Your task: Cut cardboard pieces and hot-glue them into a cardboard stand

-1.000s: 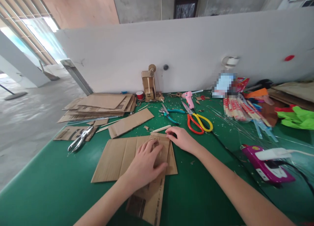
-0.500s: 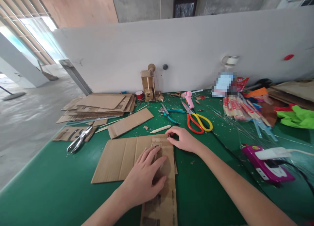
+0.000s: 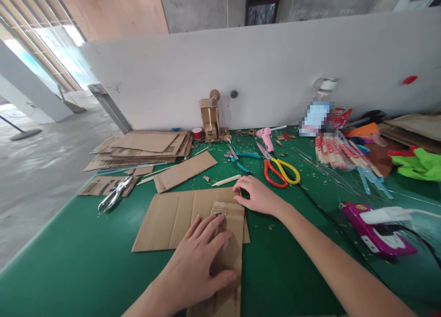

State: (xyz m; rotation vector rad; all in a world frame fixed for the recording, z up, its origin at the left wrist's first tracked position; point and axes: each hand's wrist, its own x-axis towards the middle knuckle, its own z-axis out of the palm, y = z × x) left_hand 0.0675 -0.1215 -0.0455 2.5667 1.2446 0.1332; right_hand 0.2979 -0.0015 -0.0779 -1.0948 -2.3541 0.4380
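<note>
A long printed cardboard strip (image 3: 231, 252) lies across the right part of a wider cardboard sheet (image 3: 168, 220). Spread over the strip, my left hand (image 3: 196, 257) presses it with fingers stretched out. At the sheet's top right corner, my right hand (image 3: 255, 195) has its thumb and curled fingers closed on the edge. Just beyond that corner rests a pale pointed stick (image 3: 226, 180). Red-and-yellow-handled scissors (image 3: 280, 170) lie past my right hand, with teal-handled pliers (image 3: 243, 160) to their left.
Stacked cardboard (image 3: 138, 144), a narrow cardboard piece (image 3: 186, 170) and a silver hand tool (image 3: 115, 195) lie on the left. A pink glue gun (image 3: 266, 138) and cardboard model (image 3: 209, 121) stand at the back. On the right are a purple power strip (image 3: 377, 232) and bundled chopsticks (image 3: 330, 151).
My left hand has slid the strip towards me and slightly left, so its top end sits lower on the sheet. My right hand stays at the sheet's corner.
</note>
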